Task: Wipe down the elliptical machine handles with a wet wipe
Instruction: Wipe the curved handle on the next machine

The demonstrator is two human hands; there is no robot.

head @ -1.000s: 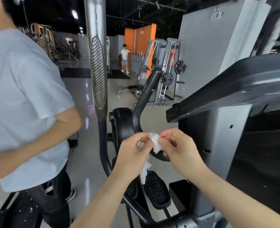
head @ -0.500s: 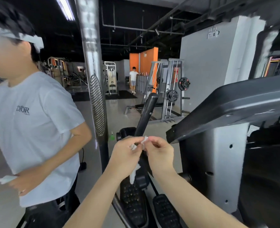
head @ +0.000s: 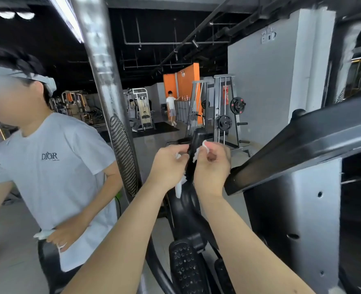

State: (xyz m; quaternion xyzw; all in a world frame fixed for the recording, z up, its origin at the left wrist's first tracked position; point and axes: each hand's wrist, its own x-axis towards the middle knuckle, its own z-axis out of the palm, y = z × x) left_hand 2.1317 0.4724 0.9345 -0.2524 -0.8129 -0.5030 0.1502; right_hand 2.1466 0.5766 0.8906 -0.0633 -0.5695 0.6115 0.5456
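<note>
– Both hands are raised to the grip; the left hand (head: 169, 164) pinches one end of the crumpled white wet wipe (head: 205, 144), the right hand (head: 213, 168) pinches the other; the black padded upright handle (head: 197, 136) stands between them, just under its rounded top.

– And a moment ago?

– Then the wipe was being teased open lower down, in front of the bar; now it is drawn against the handle, with a tail hanging below the left palm; I judge that wiping is only starting, with most of the grip yet to do.

– What else is close by?

– Under the forearms are the black studded foot pedals (head: 184, 268); to the right, the sloping black console shelf (head: 302, 145) sits just beside the right wrist and may crowd a downward stroke; to the left rises a tall silver pole with an oval ribbed plate (head: 103, 71), perhaps another handle, not being touched.

– Anyone in the way?

– A bystander in a grey T-shirt (head: 54, 177) stands near that pole, holding something white; farther back are a grey weight rack with black plates (head: 224, 122), an orange wall panel (head: 188, 81) and a distant person in white (head: 171, 105), all well apart.
</note>
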